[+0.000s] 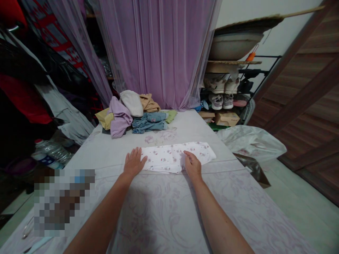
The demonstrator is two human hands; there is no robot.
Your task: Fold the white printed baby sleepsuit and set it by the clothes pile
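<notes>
Left hand (134, 163): released, open, palm down on the bed sheet (169, 215), beside the garment's left end.
Right hand (193, 165): released, open, flat on the garment, no grasp.
Folded white printed garment (172, 157): lying flat at 12 o'clock from the forearms.
Reason: open palms apparently keep the layers smooth.
Beyond: blue jeans (149, 122) in a clothes pile, 12 o'clock.

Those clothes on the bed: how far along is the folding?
Done: the white floral garment lies folded into a long strip. In hand: the right hand rests on it, the left hand beside its end. Remaining: the blue jeans, lilac garment and others stay heaped beyond it.
</notes>
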